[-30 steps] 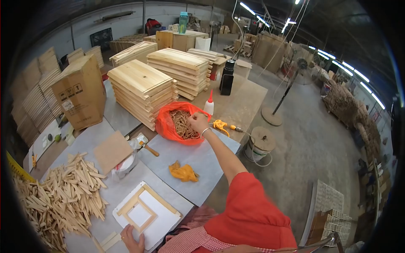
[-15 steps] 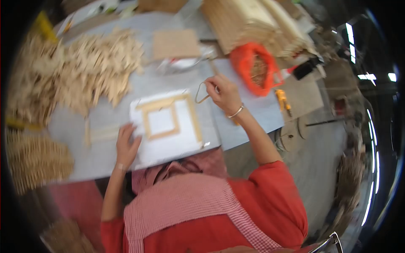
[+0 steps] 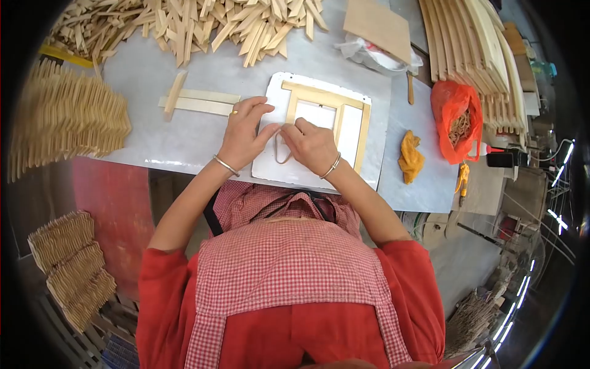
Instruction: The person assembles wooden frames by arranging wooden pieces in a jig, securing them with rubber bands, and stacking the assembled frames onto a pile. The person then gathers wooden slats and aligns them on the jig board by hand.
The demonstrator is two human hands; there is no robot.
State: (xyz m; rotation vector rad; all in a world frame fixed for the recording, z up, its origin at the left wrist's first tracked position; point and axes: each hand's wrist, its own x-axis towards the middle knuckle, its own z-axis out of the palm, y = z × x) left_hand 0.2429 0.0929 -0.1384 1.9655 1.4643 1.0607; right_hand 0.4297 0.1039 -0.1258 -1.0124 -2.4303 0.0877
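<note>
Pinched between the fingers of my right hand is a thin tan rubber band, which hangs down in a loop over the white board. My left hand is beside it with fingers curved and apart, its thumb tip close to the right fingertips; nothing shows in it. A small wooden frame lies on the white board, set against an L-shaped wooden guide. My right hand partly covers the frame's lower left part.
Loose wooden strips are heaped at the back, with stacked frames at the left. Two pale strips lie left of the board. A yellow cloth, a red bag of bands and tall wooden stacks stand right.
My right hand has gone from the red bag to the board, bringing a band. My left hand has lifted from the board's edge towards it. The view has turned downwards.
</note>
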